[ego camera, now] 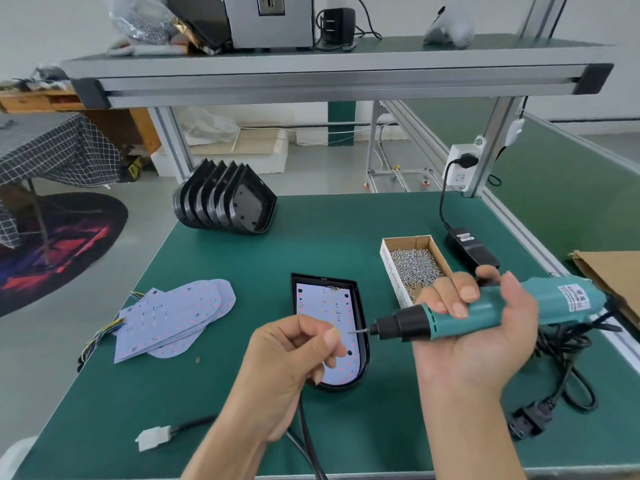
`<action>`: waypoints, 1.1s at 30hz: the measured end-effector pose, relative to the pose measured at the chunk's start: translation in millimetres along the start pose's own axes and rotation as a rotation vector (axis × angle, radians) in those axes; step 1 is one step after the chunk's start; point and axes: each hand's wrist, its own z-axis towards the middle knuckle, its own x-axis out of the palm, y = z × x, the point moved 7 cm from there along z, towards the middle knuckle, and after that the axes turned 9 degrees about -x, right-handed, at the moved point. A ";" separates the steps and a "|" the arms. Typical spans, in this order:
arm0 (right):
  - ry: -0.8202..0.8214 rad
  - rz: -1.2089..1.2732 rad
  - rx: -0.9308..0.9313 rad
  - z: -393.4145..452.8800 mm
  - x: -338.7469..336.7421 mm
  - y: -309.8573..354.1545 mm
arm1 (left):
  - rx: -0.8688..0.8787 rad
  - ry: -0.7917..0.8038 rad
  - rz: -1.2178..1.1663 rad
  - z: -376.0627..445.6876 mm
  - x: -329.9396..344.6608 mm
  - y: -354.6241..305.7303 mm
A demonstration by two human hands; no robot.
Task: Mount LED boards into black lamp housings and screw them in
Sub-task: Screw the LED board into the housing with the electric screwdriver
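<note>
Left hand [294,355] pinches something too small to tell at the driver [485,311] bit; right hand [485,327] grips the driver. Housing [362,306] holds a board [325,306]; box [388,258] far right holds screws [414,265].

Single view only, head-worn wide-angle, so nothing is shared with a second camera. It looks forward and down from above the near edge of the green counter [242,258]. Both hands sit close under the lens, low centre: left hand [291,355], right hand [485,334], forearms entering from the bottom edge. Counter fills the lower two thirds and runs away from the viewer. Overhead shelf [332,77] spans the top, seen from slightly below its front rail. Floor and a rug [59,251] show off the left side. Strong barrel distortion: the frame posts and counter edges bow outward toward the corners.
</note>
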 end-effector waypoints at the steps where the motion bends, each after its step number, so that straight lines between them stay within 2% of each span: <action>1: 0.001 0.006 0.002 -0.1 1.3 0.0 | 0.003 0.001 -0.002 -0.9 1.1 0.5; 9: -0.014 0.004 0.015 -3.7 -1.0 -2.1 | 0.068 -0.015 0.069 -2.1 5.7 2.7; 15: -0.014 0.010 0.006 -2.5 -2.2 0.1 | 0.095 -0.065 0.021 -3.3 4.0 5.9; 33: -0.065 0.044 0.035 -2.7 -11.7 -3.4 | 0.285 -0.212 0.234 -12.2 5.0 4.8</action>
